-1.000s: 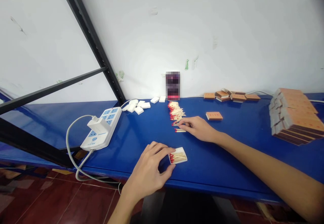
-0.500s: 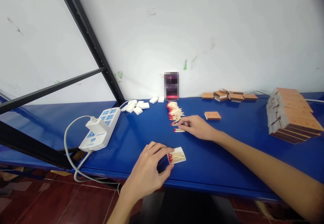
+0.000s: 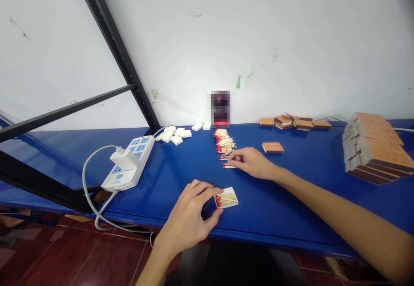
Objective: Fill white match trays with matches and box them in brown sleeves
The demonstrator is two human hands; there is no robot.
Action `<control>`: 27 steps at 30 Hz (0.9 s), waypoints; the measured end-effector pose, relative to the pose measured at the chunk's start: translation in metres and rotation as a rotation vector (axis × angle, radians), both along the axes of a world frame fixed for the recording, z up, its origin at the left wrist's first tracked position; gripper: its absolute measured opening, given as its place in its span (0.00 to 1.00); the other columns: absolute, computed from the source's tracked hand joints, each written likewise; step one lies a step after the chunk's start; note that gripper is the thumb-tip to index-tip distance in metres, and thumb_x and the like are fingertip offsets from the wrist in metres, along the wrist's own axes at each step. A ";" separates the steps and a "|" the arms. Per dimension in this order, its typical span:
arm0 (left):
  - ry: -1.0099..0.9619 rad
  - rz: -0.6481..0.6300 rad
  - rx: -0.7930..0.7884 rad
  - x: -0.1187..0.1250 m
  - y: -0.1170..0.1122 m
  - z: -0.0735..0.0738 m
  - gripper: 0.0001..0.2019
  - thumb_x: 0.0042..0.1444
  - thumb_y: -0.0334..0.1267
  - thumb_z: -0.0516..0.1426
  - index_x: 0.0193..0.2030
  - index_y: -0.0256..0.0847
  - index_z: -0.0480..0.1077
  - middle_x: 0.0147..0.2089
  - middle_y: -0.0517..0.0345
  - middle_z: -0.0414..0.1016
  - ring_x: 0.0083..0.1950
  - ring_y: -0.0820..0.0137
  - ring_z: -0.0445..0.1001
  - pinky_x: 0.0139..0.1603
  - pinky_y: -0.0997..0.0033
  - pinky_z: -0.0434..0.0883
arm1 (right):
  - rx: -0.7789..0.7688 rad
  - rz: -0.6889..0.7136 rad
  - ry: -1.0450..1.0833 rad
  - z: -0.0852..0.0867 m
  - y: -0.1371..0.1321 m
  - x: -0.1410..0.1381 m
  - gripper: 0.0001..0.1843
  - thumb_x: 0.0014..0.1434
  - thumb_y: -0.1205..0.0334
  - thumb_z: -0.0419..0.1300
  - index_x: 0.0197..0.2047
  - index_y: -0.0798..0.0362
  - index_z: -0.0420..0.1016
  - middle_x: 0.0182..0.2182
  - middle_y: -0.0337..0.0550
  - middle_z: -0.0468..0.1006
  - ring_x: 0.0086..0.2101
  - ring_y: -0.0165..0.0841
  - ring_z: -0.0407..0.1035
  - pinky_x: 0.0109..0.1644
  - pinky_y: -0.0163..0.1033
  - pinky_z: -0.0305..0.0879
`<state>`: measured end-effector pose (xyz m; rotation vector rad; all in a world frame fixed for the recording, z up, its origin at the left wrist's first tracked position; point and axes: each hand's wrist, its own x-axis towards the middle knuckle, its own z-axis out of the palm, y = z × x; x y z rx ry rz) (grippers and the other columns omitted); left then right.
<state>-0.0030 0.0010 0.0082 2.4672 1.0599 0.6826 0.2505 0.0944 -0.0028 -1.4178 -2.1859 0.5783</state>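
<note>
My left hand grips the left end of a white matchbox tray between thumb and fingers, near the table's front edge. Red-headed matches lie inside the tray, heads to the left. Farther back, my right hand has thumb and fingertips pinched on a few loose matches at the near end of a long heap. The fingers partly cover them, so their number is hidden. The main heap of matches stretches back toward the wall, red heads mostly left. A closed orange matchbox lies right of the heap.
Several white trays lie along the wall at left, beside a power strip with a plugged-in charger. Orange matchboxes sit at the back right. A large matchbox stack stands at far right. A black rack post rises at left.
Both hands keep nearly the same positions, the left on the tray and the right at the loose matches. The view has shifted slightly.
</note>
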 end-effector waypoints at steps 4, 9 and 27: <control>0.000 0.003 -0.004 0.000 0.000 0.000 0.16 0.62 0.32 0.60 0.56 0.46 0.71 0.51 0.55 0.75 0.52 0.61 0.70 0.55 0.57 0.68 | 0.003 0.027 0.014 0.001 -0.002 0.001 0.14 0.64 0.53 0.56 0.37 0.49 0.81 0.22 0.35 0.72 0.25 0.29 0.61 0.32 0.35 0.52; -0.005 -0.004 -0.005 0.001 0.001 0.000 0.16 0.62 0.32 0.60 0.56 0.46 0.71 0.51 0.55 0.75 0.52 0.60 0.70 0.55 0.57 0.69 | 0.006 0.048 0.021 0.002 -0.004 0.001 0.15 0.65 0.52 0.56 0.38 0.49 0.81 0.23 0.36 0.73 0.25 0.29 0.61 0.32 0.35 0.52; -0.013 0.002 0.017 0.000 0.001 -0.001 0.16 0.61 0.32 0.61 0.55 0.46 0.72 0.51 0.55 0.76 0.52 0.61 0.71 0.55 0.58 0.70 | 0.078 -0.095 -0.009 0.000 0.005 -0.005 0.16 0.65 0.51 0.57 0.42 0.48 0.83 0.24 0.38 0.77 0.26 0.31 0.65 0.31 0.36 0.53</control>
